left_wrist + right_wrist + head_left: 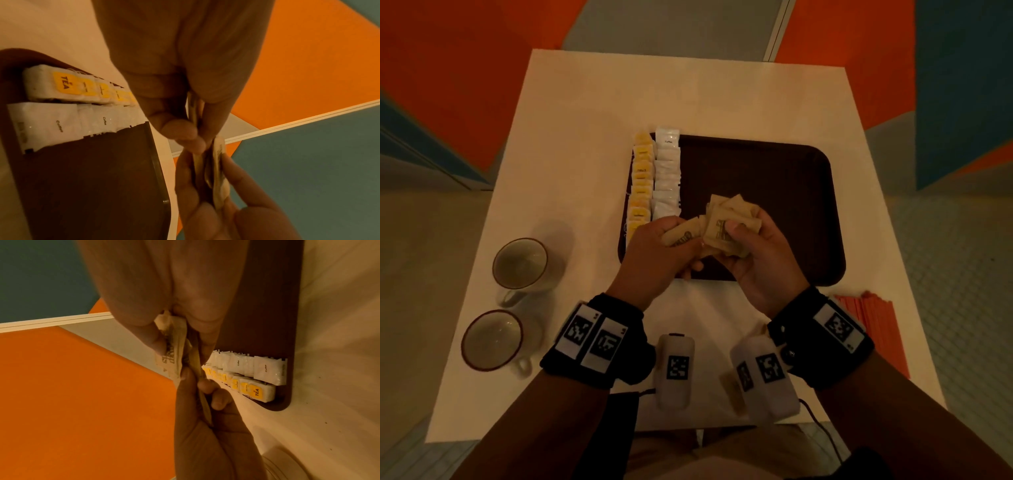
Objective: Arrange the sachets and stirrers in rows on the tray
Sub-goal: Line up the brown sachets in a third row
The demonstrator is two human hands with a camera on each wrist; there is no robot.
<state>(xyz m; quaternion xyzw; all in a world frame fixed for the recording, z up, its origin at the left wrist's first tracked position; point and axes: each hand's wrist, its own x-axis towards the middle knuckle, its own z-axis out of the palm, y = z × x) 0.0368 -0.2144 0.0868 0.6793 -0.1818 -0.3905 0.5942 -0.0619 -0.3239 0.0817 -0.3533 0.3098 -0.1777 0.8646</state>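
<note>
A dark brown tray (774, 164) lies on the white table. Along its left side run a row of yellow-labelled tea sachets (642, 181) and, beside it, a row of white coffee sachets (667, 174). Above the tray's near left part my right hand (753, 240) holds a fanned bunch of brown sachets (729, 219). My left hand (671, 236) pinches one brown sachet (683, 237) at the bunch's left edge. In the left wrist view the tea sachets (68, 84) and coffee sachets (59, 125) show; the right wrist view shows the brown sachets (170, 350) pinched between both hands.
Two empty mugs (520, 263) (491, 341) stand on the table's left side. A bundle of orange stirrers (869, 318) lies at the right near edge. A few loose brown sachets (732, 390) lie near the front edge under my wrists. The tray's right part is bare.
</note>
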